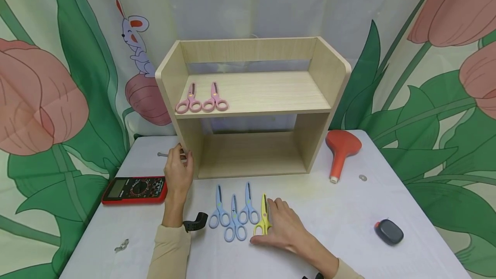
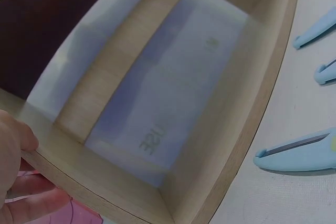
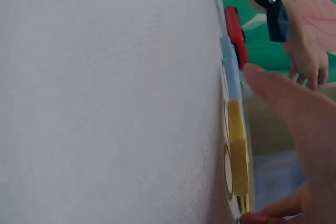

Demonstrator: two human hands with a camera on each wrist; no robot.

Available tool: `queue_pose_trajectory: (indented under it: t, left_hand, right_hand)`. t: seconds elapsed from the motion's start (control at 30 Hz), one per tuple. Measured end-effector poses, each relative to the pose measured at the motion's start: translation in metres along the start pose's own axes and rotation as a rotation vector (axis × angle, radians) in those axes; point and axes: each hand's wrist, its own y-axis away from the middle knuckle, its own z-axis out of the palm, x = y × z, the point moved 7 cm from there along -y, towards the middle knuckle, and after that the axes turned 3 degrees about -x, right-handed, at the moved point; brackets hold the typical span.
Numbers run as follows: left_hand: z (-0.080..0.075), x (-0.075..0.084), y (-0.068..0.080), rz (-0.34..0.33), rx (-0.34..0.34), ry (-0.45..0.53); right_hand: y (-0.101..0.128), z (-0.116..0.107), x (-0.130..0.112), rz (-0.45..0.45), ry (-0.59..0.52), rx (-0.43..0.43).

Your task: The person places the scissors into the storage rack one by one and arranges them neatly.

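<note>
My left hand [image 1: 179, 169] grips the left side wall of a small two-level wooden shelf [image 1: 252, 111]; in the left wrist view its thumb lies at the panel's front edge and its fingers are outside it. Beside the yellow scissors [image 1: 264, 216] is my right hand [image 1: 284, 227], thumb near the handles and fingers by the blades. In the right wrist view the thumb stands apart from the yellow handle [image 3: 238, 148]. Several blue scissors [image 1: 234, 223] lie left of the yellow pair. Two pairs of pink scissors [image 1: 215, 98] rest on the upper board's left end.
Left of the shelf lie a red-and-black multimeter [image 1: 135, 190] and a thin metal rod [image 1: 162, 154], partly hidden by the hand. A small metal piece [image 1: 122, 245] is at front left. To the right are an orange paddle-shaped object [image 1: 342, 145], a washer-like disc [image 1: 362, 178] and a tape measure [image 1: 389, 231].
</note>
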Motion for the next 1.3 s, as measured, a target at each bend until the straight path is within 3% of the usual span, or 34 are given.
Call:
queue_pose_trajectory:
  t: [0.47, 0.77, 1.0, 1.3]
  left_hand:
    - [-0.002, 0.002, 0.0, 0.017, 0.015, -0.009]
    - [0.0, 0.0, 0.0, 0.007, 0.006, -0.016]
    - [0.001, 0.0, 0.0, 0.007, 0.005, -0.01]
    - [0.0, -0.001, 0.001, 0.015, 0.019, -0.003]
  right_hand:
    - [0.0, -0.004, 0.007, -0.036, 0.049, -0.005]
    - [-0.002, -0.016, 0.013, 0.008, -0.036, 0.063]
    - [-0.003, -0.053, 0.002, -0.09, -0.141, 0.225]
    - [-0.016, -0.115, -0.032, -0.298, -0.16, 0.372]
